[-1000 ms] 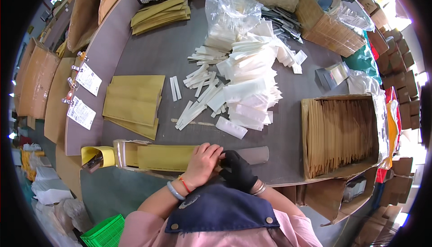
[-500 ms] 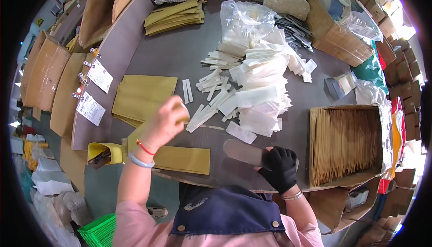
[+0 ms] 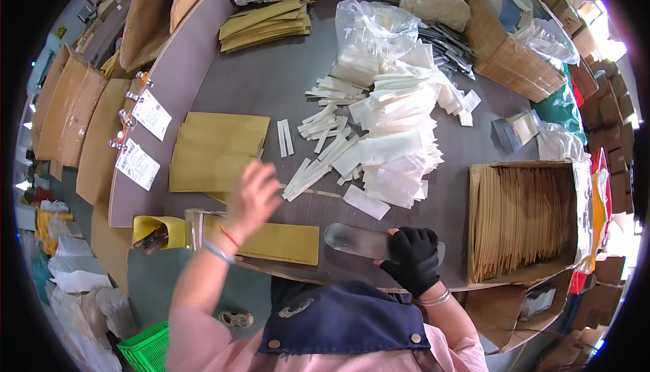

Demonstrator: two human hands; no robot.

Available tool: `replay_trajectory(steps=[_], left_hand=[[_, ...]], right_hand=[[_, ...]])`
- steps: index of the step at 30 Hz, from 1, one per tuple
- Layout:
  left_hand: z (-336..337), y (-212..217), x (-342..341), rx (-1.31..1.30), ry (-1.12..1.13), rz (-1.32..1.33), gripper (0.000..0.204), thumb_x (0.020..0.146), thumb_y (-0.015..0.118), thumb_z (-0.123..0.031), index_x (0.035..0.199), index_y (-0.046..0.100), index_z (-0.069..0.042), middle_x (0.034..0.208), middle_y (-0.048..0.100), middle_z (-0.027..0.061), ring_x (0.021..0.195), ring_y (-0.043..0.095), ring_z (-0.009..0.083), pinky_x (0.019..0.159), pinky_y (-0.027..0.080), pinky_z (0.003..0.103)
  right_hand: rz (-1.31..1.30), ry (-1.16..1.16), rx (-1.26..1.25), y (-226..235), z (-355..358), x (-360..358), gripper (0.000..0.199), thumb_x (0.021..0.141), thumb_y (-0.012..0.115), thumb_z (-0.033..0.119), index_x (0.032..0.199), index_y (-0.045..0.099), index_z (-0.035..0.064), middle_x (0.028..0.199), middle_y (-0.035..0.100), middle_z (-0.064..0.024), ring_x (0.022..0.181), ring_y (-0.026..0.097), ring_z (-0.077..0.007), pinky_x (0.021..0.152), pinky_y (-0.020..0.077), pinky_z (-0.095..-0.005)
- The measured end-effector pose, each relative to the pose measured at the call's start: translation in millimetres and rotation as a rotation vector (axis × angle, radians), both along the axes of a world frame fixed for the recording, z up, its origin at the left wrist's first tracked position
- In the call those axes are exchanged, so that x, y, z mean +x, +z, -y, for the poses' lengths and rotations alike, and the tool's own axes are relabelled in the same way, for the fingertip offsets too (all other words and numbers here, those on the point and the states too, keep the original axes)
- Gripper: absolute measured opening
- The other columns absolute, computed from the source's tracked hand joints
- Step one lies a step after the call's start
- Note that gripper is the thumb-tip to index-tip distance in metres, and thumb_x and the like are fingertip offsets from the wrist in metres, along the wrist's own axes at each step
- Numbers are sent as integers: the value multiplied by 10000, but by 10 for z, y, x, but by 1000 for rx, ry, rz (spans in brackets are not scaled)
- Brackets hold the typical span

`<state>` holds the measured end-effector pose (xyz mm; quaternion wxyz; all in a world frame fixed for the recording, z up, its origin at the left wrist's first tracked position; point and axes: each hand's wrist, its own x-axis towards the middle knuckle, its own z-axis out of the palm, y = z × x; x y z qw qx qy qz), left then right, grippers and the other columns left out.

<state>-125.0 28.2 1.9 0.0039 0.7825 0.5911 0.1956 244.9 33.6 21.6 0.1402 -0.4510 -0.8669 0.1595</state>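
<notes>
Grey flat piece (image 3: 359, 240) under gloved right hand (image 3: 412, 258) grip.

On the table (image 3: 271, 94), a stack of envelopes (image 3: 213, 152) lies left of the heap of paper strips and small bags (image 3: 386, 135). A single envelope (image 3: 281, 242) lies at the near edge, with a flat metal plate (image 3: 359, 240) to its right. Right of the plate stands an open carton of upright envelopes (image 3: 525, 219). Another envelope stack (image 3: 264, 25) lies at the far edge, with a plastic bag (image 3: 372, 30) to its right.
</notes>
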Motion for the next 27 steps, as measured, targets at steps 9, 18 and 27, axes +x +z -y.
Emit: replay_trajectory(steps=[9, 18, 27], left_hand=[[703, -440, 908, -208, 388, 431, 860, 602, 906, -351, 1312, 554, -17, 1402, 488, 154, 1347, 377, 408, 1140, 209, 587], [710, -471, 885, -327, 411, 451, 927, 609, 909, -382, 1360, 521, -4, 1466, 444, 163, 1429, 306, 388, 1162, 167, 582], [750, -464, 862, -340, 424, 462, 889, 649, 894, -369, 1367, 514, -9, 1490, 416, 178, 1449, 264, 395, 1164, 131, 609]], right_hand=[[71, 52, -16, 30, -16, 1, 640, 607, 846, 360, 1135, 594, 101, 1024, 604, -88, 972, 570, -296, 935, 366, -446], [27, 115, -91, 8, 21, -9, 633, 633, 831, 372, 1153, 590, 104, 1046, 600, -74, 1005, 578, -265, 955, 348, -459], [47, 143, -117, -111, 45, -238, 627, 629, 839, 373, 1137, 594, 97, 1065, 603, -91, 1017, 576, -298, 927, 383, -455]])
